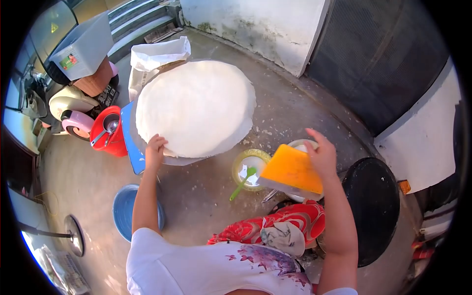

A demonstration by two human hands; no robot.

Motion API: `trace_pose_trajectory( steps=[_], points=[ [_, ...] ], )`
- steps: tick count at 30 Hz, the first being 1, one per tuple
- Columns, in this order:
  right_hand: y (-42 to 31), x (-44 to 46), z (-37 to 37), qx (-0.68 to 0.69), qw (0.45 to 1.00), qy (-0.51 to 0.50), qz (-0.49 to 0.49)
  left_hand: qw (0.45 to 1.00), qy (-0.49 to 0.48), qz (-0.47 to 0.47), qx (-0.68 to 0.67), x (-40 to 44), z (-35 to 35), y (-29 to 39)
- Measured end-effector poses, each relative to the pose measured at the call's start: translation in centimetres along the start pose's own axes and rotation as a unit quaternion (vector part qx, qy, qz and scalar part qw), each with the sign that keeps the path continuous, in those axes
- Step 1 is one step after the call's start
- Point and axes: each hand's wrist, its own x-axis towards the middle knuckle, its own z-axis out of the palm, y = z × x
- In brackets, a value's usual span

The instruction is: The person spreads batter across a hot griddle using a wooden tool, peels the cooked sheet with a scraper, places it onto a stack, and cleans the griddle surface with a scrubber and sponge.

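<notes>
A large round white sheet (196, 108), thin and flat, covers a round surface ahead of me. My left hand (156, 150) is at its near left edge, fingers pinched on the rim of the sheet. An orange scraper with a pale blade (292, 169) is in my right hand (322, 152), over a white bowl (300, 145) that it partly hides. Left of the scraper, a yellow-rimmed bowl (238, 169) holds white liquid and a green spatula (243, 183).
A blue basin (123, 209) stands on the floor at left, a red bucket (101, 128) with ladles beyond it. A black round lid or pan (371, 211) is at right. A white sack (160, 54) stands behind the sheet.
</notes>
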Motion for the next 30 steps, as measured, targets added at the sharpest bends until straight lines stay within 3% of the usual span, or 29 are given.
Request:
trace_pose_trajectory(
  steps=[7, 9, 11, 13, 14, 16, 19, 21, 22, 23, 25, 30],
  points=[
    [5.8, -3.4, -5.0, 0.002, 0.981, 0.110, 0.156, 0.995, 0.085, -0.005, 0.042, 5.0, -1.8, -2.5],
    [7.9, -4.8, -5.9, 0.034, 0.973, 0.123, 0.190, 0.988, 0.126, -0.065, 0.064, 5.7, -2.7, -3.6],
    [9.4, -6.2, -6.9, 0.067, 0.963, 0.135, 0.222, 0.986, 0.088, -0.063, 0.131, 5.3, -3.3, -4.9],
    [10.5, -7.3, -7.5, 0.104, 0.944, 0.169, 0.263, 0.969, -0.055, -0.122, 0.206, 4.7, -3.4, -5.4],
    [10.9, -7.7, -7.7, 0.096, 0.940, 0.181, 0.273, 0.968, -0.057, -0.124, 0.210, 4.5, -3.1, -5.5],
    [12.0, -8.5, -7.9, 0.128, 0.921, 0.204, 0.306, 0.931, -0.007, -0.080, 0.356, 4.5, -1.7, -2.3],
    [13.5, -9.1, -7.9, 0.199, 0.887, 0.227, 0.348, 0.957, -0.015, 0.067, 0.283, 3.3, 1.9, 3.1],
    [11.1, -8.3, -8.1, 0.357, 0.771, 0.217, 0.480, 0.936, -0.098, 0.068, 0.330, 2.1, 4.1, 7.1],
    [9.7, -8.0, -7.9, 0.379, 0.751, 0.199, 0.503, 0.930, -0.128, 0.056, 0.340, 1.4, 5.0, 7.9],
    [8.6, -7.7, -7.5, 0.379, 0.755, 0.189, 0.501, 0.929, -0.126, 0.045, 0.344, 1.2, 5.0, 8.7],
    [7.1, -7.4, -6.7, 0.370, 0.766, 0.138, 0.508, 0.927, -0.229, -0.002, 0.297, 1.0, 4.5, 9.7],
    [6.7, -8.0, -5.7, 0.393, 0.757, 0.107, 0.511, 0.926, -0.245, -0.008, 0.288, 0.8, 3.6, 8.7]
  ],
)
